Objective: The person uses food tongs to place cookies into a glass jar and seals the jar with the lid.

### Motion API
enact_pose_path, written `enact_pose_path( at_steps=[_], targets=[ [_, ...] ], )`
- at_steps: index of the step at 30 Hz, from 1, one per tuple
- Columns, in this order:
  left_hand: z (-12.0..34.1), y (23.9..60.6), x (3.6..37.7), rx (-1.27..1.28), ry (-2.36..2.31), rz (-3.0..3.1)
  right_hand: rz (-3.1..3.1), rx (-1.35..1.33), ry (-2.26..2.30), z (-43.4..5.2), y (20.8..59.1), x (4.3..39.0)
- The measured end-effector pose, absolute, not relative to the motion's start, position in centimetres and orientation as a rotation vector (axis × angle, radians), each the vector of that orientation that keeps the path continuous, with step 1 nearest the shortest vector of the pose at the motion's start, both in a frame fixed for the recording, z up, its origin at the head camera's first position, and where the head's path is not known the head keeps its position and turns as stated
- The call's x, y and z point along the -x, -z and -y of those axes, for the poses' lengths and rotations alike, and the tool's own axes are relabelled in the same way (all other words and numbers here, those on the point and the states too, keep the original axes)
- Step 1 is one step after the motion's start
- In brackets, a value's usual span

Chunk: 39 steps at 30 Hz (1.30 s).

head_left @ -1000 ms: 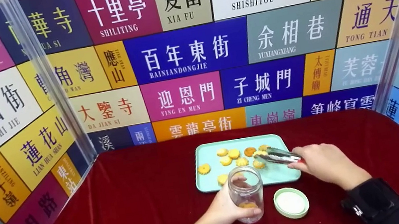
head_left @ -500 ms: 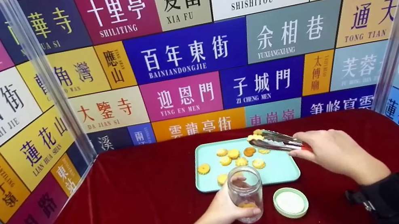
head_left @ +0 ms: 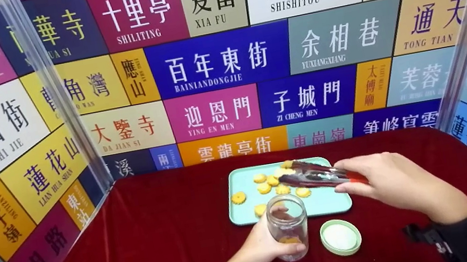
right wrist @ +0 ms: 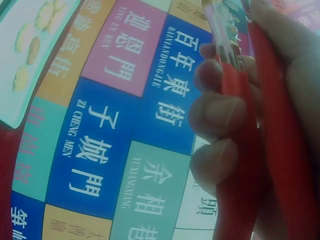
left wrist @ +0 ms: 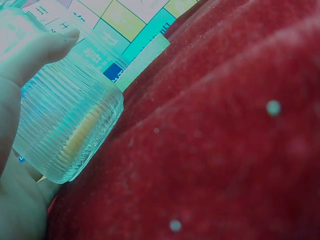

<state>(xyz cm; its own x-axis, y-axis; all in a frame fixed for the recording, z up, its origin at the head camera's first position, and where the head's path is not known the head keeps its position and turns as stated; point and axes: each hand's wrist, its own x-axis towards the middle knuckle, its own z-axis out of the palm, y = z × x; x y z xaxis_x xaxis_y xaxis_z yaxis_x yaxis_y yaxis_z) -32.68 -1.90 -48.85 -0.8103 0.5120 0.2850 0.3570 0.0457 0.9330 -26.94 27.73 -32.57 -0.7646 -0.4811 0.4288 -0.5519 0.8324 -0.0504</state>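
Inside the ribbed clear glass jar [head_left: 288, 226], a yellow-orange cookie [head_left: 289, 239] low down near the base. Upright, or nearly so, with mouth facing up, just in front of the near edge of the mint-green tray [head_left: 325, 202]. Contact between base and red velvet cloth [head_left: 155, 260] impossible to tell. On the tray, several small round cookies [head_left: 282, 189], spread mostly over the left half and middle, partly hidden by the metal tongs [head_left: 318, 175]. To the right of the jar, on the cloth, a round pale green lid [head_left: 340, 237] with white inside.

Around the jar, the left hand [head_left: 263, 243], with thumb across the front and fingers behind the glass. Curled around the tongs' red handles [right wrist: 237, 125], the right hand [head_left: 386, 181], with narrow spacing between the handles. Between the tongs' tips, above the tray, a pale yellow cookie [head_left: 286, 171], partly hidden.
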Motion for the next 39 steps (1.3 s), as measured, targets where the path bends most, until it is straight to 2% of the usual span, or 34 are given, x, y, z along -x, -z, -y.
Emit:
enact_pose_path(
  at_steps=[9, 39],
  targets=[
    [1.88, 49.09, 33.00, -0.925, -1.860, -2.194, 2.608, -0.919, -0.240, -27.22, 32.65, 26.62],
    [1.78, 49.08, 33.06, -0.937, -1.864, -2.165, 2.753, -0.911, -0.264, -27.01, 32.95, 26.93]
  ],
)
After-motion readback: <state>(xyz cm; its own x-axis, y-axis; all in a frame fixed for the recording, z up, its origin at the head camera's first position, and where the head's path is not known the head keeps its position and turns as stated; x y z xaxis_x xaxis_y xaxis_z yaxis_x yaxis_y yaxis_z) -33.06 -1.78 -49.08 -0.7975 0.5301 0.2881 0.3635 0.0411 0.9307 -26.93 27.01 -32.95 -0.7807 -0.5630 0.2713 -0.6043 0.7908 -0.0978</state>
